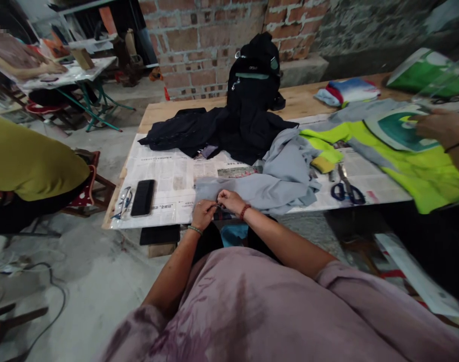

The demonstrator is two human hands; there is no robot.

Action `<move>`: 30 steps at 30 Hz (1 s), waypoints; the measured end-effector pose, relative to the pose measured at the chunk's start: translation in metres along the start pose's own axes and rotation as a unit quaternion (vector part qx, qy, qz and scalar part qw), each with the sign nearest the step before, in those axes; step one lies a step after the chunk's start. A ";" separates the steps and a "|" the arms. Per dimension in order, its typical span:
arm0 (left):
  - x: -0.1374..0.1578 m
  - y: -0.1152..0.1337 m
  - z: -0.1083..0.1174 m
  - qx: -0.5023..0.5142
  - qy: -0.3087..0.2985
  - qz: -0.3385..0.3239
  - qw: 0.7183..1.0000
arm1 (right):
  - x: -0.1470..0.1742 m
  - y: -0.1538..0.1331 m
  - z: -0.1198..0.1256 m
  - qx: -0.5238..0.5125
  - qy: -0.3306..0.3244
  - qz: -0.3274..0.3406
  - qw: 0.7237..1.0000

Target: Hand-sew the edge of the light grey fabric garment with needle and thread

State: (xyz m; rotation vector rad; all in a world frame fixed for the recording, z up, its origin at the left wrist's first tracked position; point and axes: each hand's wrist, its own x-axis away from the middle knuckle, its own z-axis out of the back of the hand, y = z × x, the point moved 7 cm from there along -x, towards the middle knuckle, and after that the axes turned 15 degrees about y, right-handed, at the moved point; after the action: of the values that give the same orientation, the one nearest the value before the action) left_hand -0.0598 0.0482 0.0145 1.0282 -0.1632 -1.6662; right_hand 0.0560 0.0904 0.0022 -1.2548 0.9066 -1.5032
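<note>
Grey cloth (255, 190), a crumpled garment, lies along the front edge of the table and bunches up towards the right. At its near left edge my left hand (204, 213) is closed in a pinch on the cloth. Just beside it my right hand (232, 202) also pinches the edge, thumb and forefinger together. The fingertips of both hands nearly meet. Any smaller thing between them is too small to make out. Behind the grey cloth, a heap of dark clothing (214, 128) spreads over newspaper.
Left of my hands lie a phone (143, 197) and glasses (124, 201). Scissors (347, 187) rest to the right. A co-worker's hand (446, 128) holds an iron (398, 128) on a yellow garment (433, 171). A black backpack (254, 75) stands behind.
</note>
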 end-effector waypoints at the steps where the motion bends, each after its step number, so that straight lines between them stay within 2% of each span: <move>1: 0.000 0.001 0.000 -0.001 -0.003 -0.004 1.000 | -0.001 0.000 0.001 -0.006 0.013 -0.006 1.000; 5: 0.002 0.003 -0.002 -0.011 -0.017 -0.028 0.999 | -0.008 -0.001 0.009 -0.045 0.065 -0.040 0.996; 8: 0.003 0.003 -0.002 -0.012 -0.016 -0.030 0.999 | -0.009 -0.006 0.018 -0.073 0.063 -0.056 0.994; 11: 0.002 0.003 -0.002 -0.012 -0.013 -0.027 0.999 | -0.001 -0.017 0.019 -0.157 0.002 -0.076 0.985; 14: 0.001 0.004 -0.003 -0.013 -0.015 -0.029 0.999 | 0.011 -0.033 0.009 -0.253 -0.094 -0.086 0.959; 16: 0.000 0.004 -0.003 -0.015 -0.015 -0.027 0.999 | 0.014 -0.044 0.007 -0.241 -0.112 -0.044 0.963; 17: 0.000 0.004 -0.003 -0.016 -0.016 -0.026 0.999 | 0.013 -0.050 0.009 -0.206 -0.101 0.000 0.973; 19: -0.001 0.004 -0.003 -0.019 -0.022 -0.024 0.999 | 0.008 -0.065 0.018 -0.076 -0.059 0.136 0.986; 20: -0.001 0.004 -0.004 -0.020 -0.026 -0.024 0.999 | 0.007 -0.074 0.023 0.006 -0.042 0.215 0.976; 22: 0.000 0.003 -0.004 -0.021 -0.032 -0.024 0.999 | 0.006 -0.090 0.034 0.162 -0.032 0.364 0.917; 24: 0.000 0.002 -0.005 -0.016 -0.033 -0.026 0.999 | 0.002 -0.104 0.049 0.278 -0.033 0.461 0.842; 26: -0.001 0.002 -0.005 -0.006 -0.030 -0.026 0.999 | -0.007 -0.120 0.071 0.364 -0.009 0.513 0.778; 30: 0.000 0.000 -0.006 0.007 -0.025 -0.021 0.999 | -0.019 -0.170 0.128 0.460 0.118 0.565 0.675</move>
State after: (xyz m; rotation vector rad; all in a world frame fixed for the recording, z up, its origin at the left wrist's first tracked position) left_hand -0.0557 0.0509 0.0110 1.0064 -0.1876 -1.7330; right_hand 0.1480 0.1600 0.1816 0.3209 0.6563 -0.7947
